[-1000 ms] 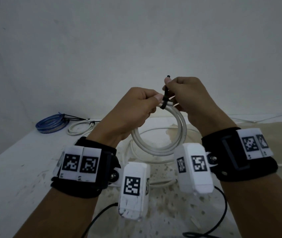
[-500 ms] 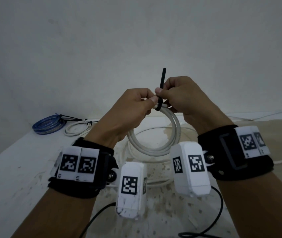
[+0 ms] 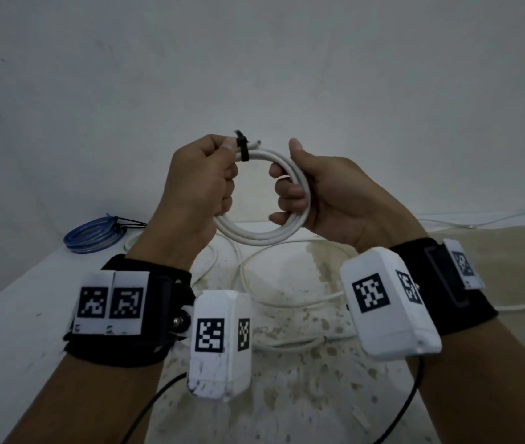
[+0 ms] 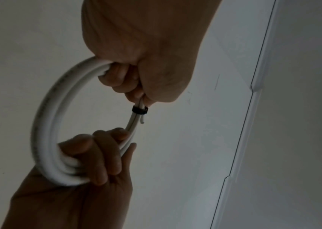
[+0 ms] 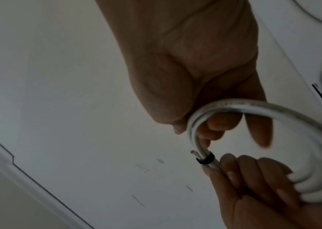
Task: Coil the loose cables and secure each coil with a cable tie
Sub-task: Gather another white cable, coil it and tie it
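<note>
Head view: white cable coil [image 3: 256, 233] held upright at frame centre, above counter [image 3: 14, 331]. Left hand [image 3: 202, 184] fingers curled round coil's left arc, thumb and forefinger pinching strands just beside black cable tie [image 3: 242, 149] at coil top. Right hand [image 3: 328, 190] fingers wrapped round right arc, thumb raised. Blue cable coil [image 3: 90, 235] tied, at left edge on counter; loose white cables [image 3: 274, 302] on counter, lower centre.
</note>
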`<action>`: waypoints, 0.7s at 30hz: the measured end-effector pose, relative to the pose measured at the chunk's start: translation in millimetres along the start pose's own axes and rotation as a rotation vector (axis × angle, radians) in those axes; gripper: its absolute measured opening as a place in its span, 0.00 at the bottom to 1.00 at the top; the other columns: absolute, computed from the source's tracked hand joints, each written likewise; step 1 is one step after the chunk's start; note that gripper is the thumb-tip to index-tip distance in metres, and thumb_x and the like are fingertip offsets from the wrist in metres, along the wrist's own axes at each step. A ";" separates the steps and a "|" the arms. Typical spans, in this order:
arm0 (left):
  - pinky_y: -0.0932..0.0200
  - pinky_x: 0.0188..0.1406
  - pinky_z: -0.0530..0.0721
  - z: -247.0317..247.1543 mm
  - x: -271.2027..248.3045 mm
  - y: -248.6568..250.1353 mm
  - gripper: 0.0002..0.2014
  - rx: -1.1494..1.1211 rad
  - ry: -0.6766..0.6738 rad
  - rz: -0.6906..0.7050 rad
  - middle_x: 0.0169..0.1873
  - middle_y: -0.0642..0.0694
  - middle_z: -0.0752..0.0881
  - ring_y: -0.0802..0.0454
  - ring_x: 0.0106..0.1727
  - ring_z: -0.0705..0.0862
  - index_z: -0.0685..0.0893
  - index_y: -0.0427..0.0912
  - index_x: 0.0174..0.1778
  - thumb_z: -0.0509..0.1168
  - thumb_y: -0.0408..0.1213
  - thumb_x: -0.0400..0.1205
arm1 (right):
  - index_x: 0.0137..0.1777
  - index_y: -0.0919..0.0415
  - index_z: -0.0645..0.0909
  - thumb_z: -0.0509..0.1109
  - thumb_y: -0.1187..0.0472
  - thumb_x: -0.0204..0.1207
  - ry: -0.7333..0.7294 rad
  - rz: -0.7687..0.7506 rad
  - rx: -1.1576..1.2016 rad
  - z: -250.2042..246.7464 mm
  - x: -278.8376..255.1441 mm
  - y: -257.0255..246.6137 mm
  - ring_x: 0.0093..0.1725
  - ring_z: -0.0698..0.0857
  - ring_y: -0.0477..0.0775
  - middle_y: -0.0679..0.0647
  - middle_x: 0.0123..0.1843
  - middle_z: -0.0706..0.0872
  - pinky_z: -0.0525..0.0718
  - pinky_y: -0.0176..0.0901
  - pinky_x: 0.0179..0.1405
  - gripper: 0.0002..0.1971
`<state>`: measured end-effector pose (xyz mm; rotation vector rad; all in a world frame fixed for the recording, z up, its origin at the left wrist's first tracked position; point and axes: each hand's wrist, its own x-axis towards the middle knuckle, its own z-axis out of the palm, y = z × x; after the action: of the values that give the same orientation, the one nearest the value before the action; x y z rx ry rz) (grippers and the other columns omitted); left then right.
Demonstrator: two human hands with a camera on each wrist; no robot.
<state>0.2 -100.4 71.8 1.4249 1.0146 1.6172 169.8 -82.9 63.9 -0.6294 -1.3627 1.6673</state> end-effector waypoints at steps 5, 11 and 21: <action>0.68 0.14 0.59 1.7 0.1 1.8 0.10 -0.015 0.015 0.010 0.20 0.55 0.69 0.59 0.18 0.60 0.82 0.39 0.47 0.58 0.37 0.89 | 0.45 0.64 0.79 0.56 0.49 0.88 -0.001 -0.073 0.100 4.8 3.7 4.1 0.22 0.62 0.45 0.48 0.25 0.64 0.75 0.37 0.26 0.20; 0.64 0.22 0.76 -4.9 1.7 0.6 0.11 0.220 0.002 0.013 0.25 0.52 0.76 0.59 0.21 0.70 0.85 0.43 0.49 0.58 0.40 0.89 | 0.44 0.64 0.78 0.58 0.52 0.88 0.067 -0.107 0.087 5.8 9.8 12.6 0.22 0.60 0.45 0.48 0.25 0.63 0.69 0.36 0.23 0.17; 0.65 0.18 0.61 -0.4 2.0 -3.1 0.13 0.155 0.028 -0.028 0.25 0.50 0.70 0.58 0.19 0.62 0.80 0.44 0.43 0.55 0.38 0.90 | 0.43 0.65 0.79 0.59 0.53 0.88 0.176 -0.127 -0.026 9.5 13.3 17.9 0.21 0.61 0.46 0.48 0.24 0.64 0.72 0.38 0.24 0.18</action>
<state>-0.3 -97.3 69.7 1.4856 1.1933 1.5710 150.0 -76.9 51.3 -0.6741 -1.2720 1.4602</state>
